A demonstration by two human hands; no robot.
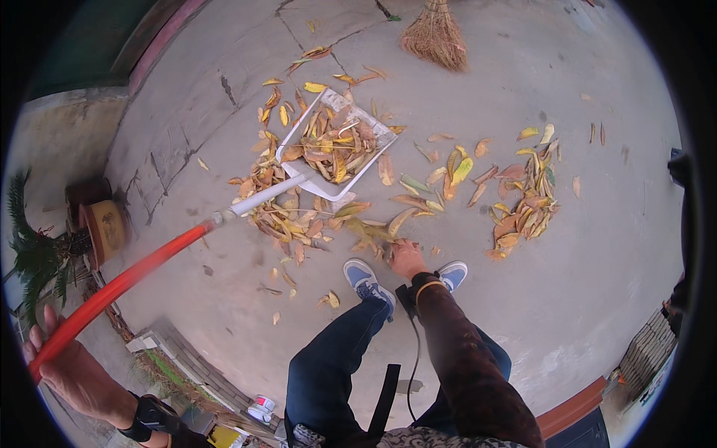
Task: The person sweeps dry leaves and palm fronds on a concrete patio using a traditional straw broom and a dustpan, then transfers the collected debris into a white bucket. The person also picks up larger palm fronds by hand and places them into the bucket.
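Note:
My left hand (78, 373) is at the lower left, its fingers wrapped round the red end of a long handle (142, 269). That handle runs up to a white dustpan (290, 142) on the concrete, heaped with dry leaves (336, 149). In front of my shoes, my right hand (407, 258) reaches low to the ground, fingers closed on a bunch of yellowish-brown leaves (367, 231) blurred by motion. My fingertips are partly hidden. More loose leaves (287, 224) lie against the dustpan's left and near sides.
A second leaf pile (526, 213) lies to the right. At the far side stands a straw broom (435, 37). A potted plant (104, 228) is by the left wall, with a low brick edging (194, 366) nearer me. Stacked tiles (646, 347) are at the lower right.

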